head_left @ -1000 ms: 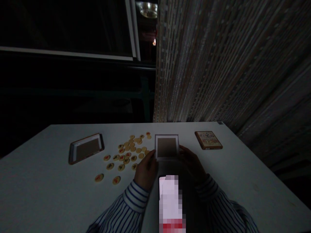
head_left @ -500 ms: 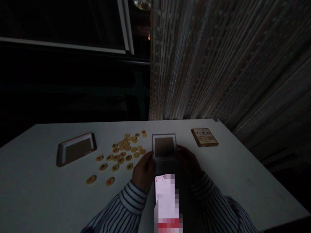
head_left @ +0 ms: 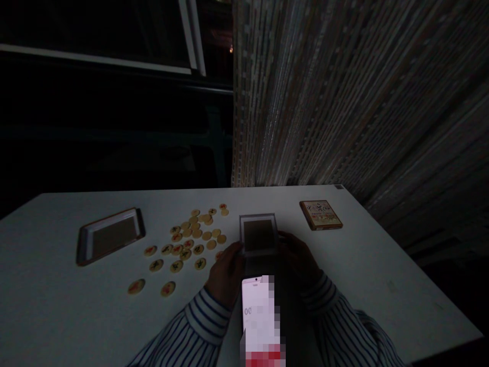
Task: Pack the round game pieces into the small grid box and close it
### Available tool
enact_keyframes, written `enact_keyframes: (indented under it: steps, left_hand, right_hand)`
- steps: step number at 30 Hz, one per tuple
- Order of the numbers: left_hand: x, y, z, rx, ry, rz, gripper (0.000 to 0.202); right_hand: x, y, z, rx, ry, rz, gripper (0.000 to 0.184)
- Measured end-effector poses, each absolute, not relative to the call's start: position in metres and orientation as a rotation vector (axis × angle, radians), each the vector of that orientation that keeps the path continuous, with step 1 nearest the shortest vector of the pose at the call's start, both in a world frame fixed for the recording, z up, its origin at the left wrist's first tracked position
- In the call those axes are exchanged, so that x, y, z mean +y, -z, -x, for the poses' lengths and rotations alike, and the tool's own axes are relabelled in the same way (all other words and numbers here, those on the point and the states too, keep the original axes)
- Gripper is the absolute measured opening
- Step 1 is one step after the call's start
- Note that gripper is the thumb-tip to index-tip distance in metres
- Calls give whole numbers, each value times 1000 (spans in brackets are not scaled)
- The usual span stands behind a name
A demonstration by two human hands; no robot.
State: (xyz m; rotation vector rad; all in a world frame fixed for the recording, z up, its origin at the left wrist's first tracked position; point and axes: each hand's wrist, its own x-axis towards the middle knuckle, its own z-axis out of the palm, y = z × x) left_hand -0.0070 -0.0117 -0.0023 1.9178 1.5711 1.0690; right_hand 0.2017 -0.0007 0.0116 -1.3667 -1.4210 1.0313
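Observation:
Between my two hands is a small open box (head_left: 260,237) with pale walls and a dark inside; no pieces show in it. My left hand (head_left: 226,275) grips its left side, and my right hand (head_left: 300,259) is closed at its right side. Left of the box lie several round wooden Chinese chess pieces (head_left: 196,233), some with red or black characters, others with no mark visible. One red-marked piece (head_left: 219,256) is partly covered by my left hand. Below the box, between my forearms, a lit phone (head_left: 255,306) is partly pixelated.
A shallow rectangular tray (head_left: 81,250) with a brown rim sits on the left of the white table (head_left: 367,285). At the right lies a flat box (head_left: 321,214) with printed characters. Beyond the table's far edge hangs a string curtain (head_left: 290,102); dark surroundings lie to the left.
The view has shifted slightly, so the pieces and tray sit further left in the picture. Both hands keep hold of the box. A red-marked piece now shows beside my left hand.

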Motion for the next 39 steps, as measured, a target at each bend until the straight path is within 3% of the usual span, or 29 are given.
enact_keyframes:
  steps: [39]
  left_hand:
    - [-15,14,6,1623,-934,-2044,31]
  right_hand:
    - [-6,-12,-206,-1624,-853,1607,32]
